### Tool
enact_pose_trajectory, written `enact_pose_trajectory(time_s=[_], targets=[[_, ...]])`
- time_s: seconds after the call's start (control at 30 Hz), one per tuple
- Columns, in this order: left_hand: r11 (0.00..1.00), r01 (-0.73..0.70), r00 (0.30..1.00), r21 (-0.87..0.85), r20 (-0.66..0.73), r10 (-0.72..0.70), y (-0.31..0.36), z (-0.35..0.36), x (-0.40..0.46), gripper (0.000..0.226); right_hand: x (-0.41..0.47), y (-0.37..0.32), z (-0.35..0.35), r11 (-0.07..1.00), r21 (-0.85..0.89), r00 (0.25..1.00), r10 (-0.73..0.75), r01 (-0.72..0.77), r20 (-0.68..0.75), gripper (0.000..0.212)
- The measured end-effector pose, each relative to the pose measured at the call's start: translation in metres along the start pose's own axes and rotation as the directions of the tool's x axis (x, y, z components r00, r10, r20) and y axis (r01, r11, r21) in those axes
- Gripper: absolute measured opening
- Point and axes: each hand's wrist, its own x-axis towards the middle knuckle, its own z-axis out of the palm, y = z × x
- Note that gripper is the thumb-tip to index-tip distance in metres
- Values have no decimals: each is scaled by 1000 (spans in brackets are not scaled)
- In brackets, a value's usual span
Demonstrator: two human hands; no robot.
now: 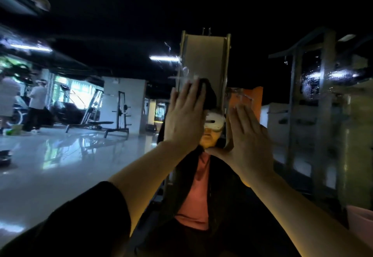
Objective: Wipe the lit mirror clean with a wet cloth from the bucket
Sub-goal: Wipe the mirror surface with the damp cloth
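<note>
The mirror [101,155] fills the frame, streaked with water drops at centre and at right, and shows a gym floor, benches at left and the person's own reflection in a pink top at centre. The left hand [184,115], just left of centre, lies flat with straight fingers against the glass, a dark cloth [203,84] showing past its fingertips. The right hand [245,135], just beside it at centre right, is spread open with its thumb out, holding nothing; whether it touches the glass I cannot tell.
</note>
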Motion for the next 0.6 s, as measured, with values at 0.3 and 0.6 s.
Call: enact_pose_trajectory(time_s=[0.3, 0.6], targets=[[946, 307, 951, 104, 14, -310, -129, -43, 26, 69, 34, 6, -8, 997, -30, 993, 68, -71, -97, 109], [976, 215, 976, -12, -42, -215, -101, -45, 109, 62, 44, 13, -2, 980, -52, 981, 195, -193, 26, 119]])
